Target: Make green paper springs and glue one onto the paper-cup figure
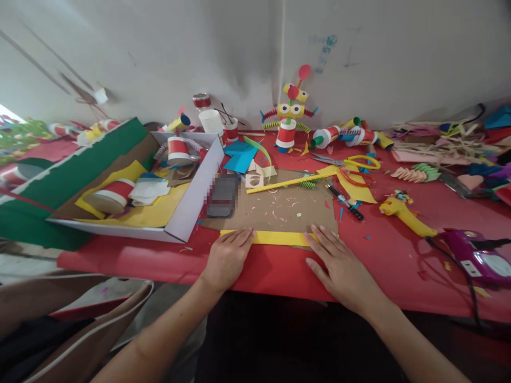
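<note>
A yellow paper strip point(279, 238) lies across the near edge of a brown cardboard sheet point(287, 207). On the strip's left end rests my left hand point(229, 258), its fingers pressed together and bent over the paper. My right hand point(341, 266) lies on the strip's right end with its fingers spread and nothing held. A thin yellow strip point(291, 182) crosses the far part of the cardboard, among small paper scraps. Left of the cardboard is a dark phone point(222, 197).
An open box point(175, 231) with cups and paper stands left. Scissors point(345, 162), a craft knife point(347, 203), a yellow glue gun point(411, 217) and a purple device point(477, 258) are right. Cup figures point(286, 133) stand behind. A person's legs show lower left.
</note>
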`<act>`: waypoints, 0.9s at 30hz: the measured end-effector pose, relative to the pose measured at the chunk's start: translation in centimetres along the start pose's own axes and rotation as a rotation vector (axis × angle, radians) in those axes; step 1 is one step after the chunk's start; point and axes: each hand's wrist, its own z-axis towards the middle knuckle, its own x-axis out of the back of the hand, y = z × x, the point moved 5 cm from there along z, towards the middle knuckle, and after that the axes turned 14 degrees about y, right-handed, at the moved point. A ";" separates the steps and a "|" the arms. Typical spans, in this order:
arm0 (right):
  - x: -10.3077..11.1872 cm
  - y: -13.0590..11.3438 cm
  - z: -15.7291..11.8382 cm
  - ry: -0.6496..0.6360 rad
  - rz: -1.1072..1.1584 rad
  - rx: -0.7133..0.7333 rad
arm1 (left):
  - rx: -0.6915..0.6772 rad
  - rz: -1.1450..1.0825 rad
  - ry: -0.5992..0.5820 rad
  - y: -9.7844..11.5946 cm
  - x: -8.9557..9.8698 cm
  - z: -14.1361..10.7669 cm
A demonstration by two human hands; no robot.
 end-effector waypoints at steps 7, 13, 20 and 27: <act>-0.1 0.0 0.0 -0.029 -0.025 0.003 | 0.075 0.122 0.034 -1.2 1.0 -1.0; -0.2 0.1 -0.1 -0.011 -0.018 0.011 | 0.143 0.190 0.016 -2.1 1.8 -2.0; -0.2 -0.1 -0.2 0.007 -0.042 0.015 | 0.404 0.289 0.138 -4.7 3.3 -3.3; -0.4 -0.2 -0.1 -0.022 -0.071 0.026 | 0.177 -0.010 0.015 2.8 1.0 1.9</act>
